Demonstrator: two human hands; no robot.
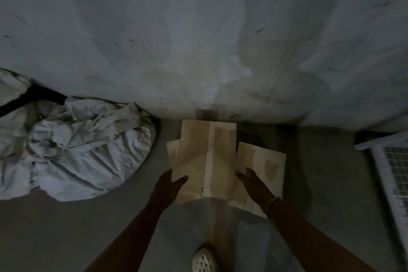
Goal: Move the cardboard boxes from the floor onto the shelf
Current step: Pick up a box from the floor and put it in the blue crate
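Note:
A stack of tan cardboard boxes stands on the floor against the wall. The top box (207, 157) has a pale tape strip down its middle. A second box (262, 168) juts out to its right, and the edge of another box (172, 150) shows at the left. My left hand (170, 185) is at the near left corner of the top box, fingers spread and thumb on the cardboard. My right hand (251, 180) reaches along the top box's right side, fingers straight. Neither hand grips anything. No shelf is in view.
A crumpled pale cloth bundle (84, 148) lies on the floor to the left. A white wire-mesh frame (393, 161) leans at the right edge. The stained wall (198, 40) fills the upper view. My white perforated shoe (204, 260) stands just behind the boxes.

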